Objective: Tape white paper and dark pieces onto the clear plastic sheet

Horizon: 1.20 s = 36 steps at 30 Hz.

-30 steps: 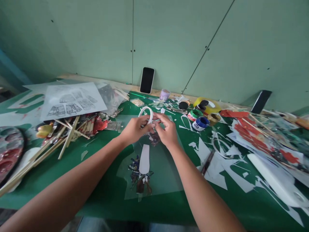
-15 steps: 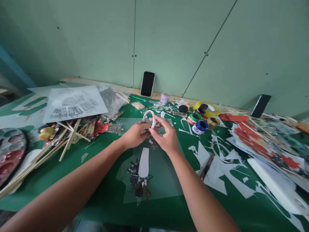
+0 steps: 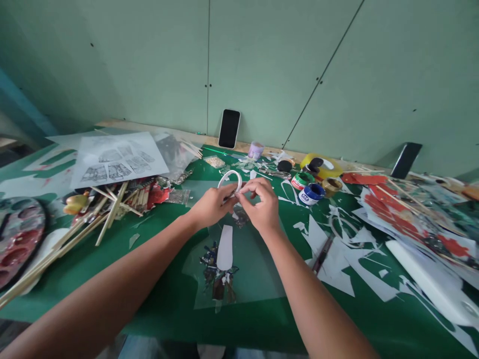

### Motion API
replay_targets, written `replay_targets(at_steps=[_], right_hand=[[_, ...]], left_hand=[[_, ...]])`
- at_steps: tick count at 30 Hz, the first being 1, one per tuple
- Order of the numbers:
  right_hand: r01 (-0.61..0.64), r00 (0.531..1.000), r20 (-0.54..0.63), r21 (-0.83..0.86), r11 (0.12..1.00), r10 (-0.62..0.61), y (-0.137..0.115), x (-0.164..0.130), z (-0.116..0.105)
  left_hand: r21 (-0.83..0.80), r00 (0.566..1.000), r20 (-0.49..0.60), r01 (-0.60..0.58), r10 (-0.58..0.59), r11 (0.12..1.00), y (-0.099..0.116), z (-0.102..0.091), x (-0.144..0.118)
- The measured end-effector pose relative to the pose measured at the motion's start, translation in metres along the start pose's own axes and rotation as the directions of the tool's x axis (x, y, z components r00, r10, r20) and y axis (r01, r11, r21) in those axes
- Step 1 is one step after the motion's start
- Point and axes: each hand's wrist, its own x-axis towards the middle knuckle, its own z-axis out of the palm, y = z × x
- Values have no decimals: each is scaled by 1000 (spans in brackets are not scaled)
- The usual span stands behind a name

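My left hand [image 3: 211,203] and my right hand [image 3: 261,202] meet above the middle of the green mat, both pinching a white tape ring [image 3: 229,178]. The ring stands up between my fingertips, its upper arc clear of my hands. Below my hands a clear plastic sheet [image 3: 254,269] lies on the mat. On it sits a dark patterned cut-out figure with a long white paper piece [image 3: 224,248].
Bamboo sticks [image 3: 90,219] are heaped at left beside a paint palette [image 3: 15,237] and printed sheets [image 3: 118,159]. Paint pots [image 3: 310,192] and a yellow tape roll [image 3: 322,165] stand behind. White paper scraps [image 3: 337,254] and red cut-outs [image 3: 396,209] cover the right. A phone [image 3: 228,128] leans on the wall.
My hands stay together on the tape ring; the fingers shift around it, and the ring tilts slightly. The view has shifted a little.
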Motion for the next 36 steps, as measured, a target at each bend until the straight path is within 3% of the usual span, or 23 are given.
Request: replay_targets(at_steps=[6,9,14,21,23,26,29,34,36], right_hand=[[-206,978,19,161,965,206,0,-4,2],[-310,951,67,144,940,303,4,-5,2],[-282,945,174,12,959,276,9,-3,-2],[-332,922,194,-49,942,335,5,-2,-3],[-432,884,206,14,902,420,5,-3,-1],[-615,788,173,232,753,590,11,-3,1],[-639,724,62,436,634,687,17,-1,0],[-640,739,166,475,604,653,11,-1,1],[-627,761,184,454,633,622,7,-2,2]], left_hand=[[37,999,-7,-37,38,999,-4,-2,0],[143,1000,8,-27,26,989,-6,-5,0],[362,999,31,-33,24,931,-6,-7,2],[412,998,27,-62,56,909,-5,-6,4],[376,999,-13,-40,49,926,-4,-3,4],[300,996,-84,-1,27,954,-4,-2,4],[338,993,-119,28,13,941,-11,-7,5],[565,981,-187,149,-49,812,-25,-16,5],[495,976,-215,144,-40,857,-24,-15,6]])
